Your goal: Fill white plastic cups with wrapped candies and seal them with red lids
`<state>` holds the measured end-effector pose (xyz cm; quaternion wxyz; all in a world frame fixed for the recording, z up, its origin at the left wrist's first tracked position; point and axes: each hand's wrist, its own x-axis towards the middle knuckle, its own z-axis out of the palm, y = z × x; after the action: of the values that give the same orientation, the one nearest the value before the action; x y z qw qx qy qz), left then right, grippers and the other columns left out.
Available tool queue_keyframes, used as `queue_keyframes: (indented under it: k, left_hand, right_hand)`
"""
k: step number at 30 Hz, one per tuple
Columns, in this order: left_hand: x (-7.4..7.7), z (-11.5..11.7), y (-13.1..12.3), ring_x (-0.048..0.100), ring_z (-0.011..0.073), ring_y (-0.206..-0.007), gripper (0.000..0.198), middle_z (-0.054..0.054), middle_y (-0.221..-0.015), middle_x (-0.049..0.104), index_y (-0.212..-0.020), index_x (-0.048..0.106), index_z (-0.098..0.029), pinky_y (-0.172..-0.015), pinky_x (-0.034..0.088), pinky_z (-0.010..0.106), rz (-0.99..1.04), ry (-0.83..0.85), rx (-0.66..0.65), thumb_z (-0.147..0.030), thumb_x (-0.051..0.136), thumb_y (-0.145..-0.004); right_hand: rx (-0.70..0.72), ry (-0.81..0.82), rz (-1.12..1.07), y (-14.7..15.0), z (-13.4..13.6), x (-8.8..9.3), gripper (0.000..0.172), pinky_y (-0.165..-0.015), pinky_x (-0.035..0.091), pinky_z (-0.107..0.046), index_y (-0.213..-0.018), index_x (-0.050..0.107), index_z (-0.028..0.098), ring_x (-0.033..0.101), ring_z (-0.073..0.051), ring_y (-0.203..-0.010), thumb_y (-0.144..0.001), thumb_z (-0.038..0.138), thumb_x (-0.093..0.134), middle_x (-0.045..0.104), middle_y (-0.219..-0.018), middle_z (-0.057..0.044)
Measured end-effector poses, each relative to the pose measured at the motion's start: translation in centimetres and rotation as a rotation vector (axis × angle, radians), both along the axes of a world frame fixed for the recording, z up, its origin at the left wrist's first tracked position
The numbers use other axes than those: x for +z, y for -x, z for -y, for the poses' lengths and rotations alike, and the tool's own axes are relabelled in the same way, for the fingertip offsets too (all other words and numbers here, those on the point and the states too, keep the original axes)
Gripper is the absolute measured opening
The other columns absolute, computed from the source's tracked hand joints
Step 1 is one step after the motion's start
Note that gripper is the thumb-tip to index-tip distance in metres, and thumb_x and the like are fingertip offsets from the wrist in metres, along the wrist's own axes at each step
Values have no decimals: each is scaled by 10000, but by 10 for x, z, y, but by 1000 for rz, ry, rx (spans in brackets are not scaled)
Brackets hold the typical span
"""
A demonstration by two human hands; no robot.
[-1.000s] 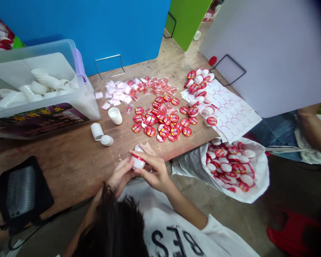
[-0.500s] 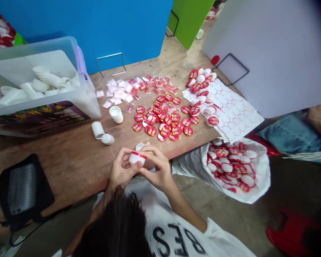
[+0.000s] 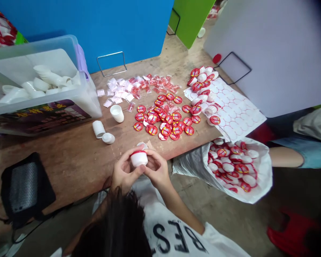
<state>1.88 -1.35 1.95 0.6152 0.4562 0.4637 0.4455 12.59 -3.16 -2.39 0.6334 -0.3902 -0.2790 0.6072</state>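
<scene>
Both my hands meet at the near edge of the wooden table (image 3: 69, 160). My left hand (image 3: 124, 171) and my right hand (image 3: 157, 170) are both closed around one small white cup with a red-rimmed lid (image 3: 139, 158), fingertips pinching its rim. Another small white cup (image 3: 142, 145) stands on the table just beyond it. Several red round lids (image 3: 164, 121) lie spread further out, with small pink and red sachets (image 3: 139, 87) behind them.
A clear bin of white cups (image 3: 42, 85) stands at the left, with loose cups (image 3: 116, 113) beside it. Sticker sheets (image 3: 235, 114) lie right. A white bag of sealed cups (image 3: 230, 167) hangs off the edge. Another person's leg (image 3: 286, 157) shows at right. A black pouch (image 3: 24, 189) lies near left.
My hands lifted the cup slightly and turned it upright, fingers now pressing round its lid. The person at the right shifted, their leg now showing.
</scene>
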Motion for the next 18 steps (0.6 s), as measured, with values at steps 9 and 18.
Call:
queue_keyframes:
  k: [9, 18]
  left_hand:
    - [11, 2, -20, 565, 283, -1156, 431, 126, -1179, 649, -1014, 678, -142, -981, 451, 320, 22, 71, 146, -323, 777, -635]
    - [3, -6, -14, 485, 292, -1247, 448, 119, -1270, 598, -1093, 689, -165, -1053, 382, 349, -23, -36, 30, -464, 649, -762]
  right_hand:
    - [-41, 74, -15, -1, 2, 3, 459, -810, 537, -324, -1004, 636, 223, 660, -211, -897, -607, 362, 818, 691, -987, -61]
    - [93, 170, -335, -3, -2, 16, 465, -703, 510, -309, -964, 655, 210, 610, -187, -723, -574, 412, 809, 654, -804, -22]
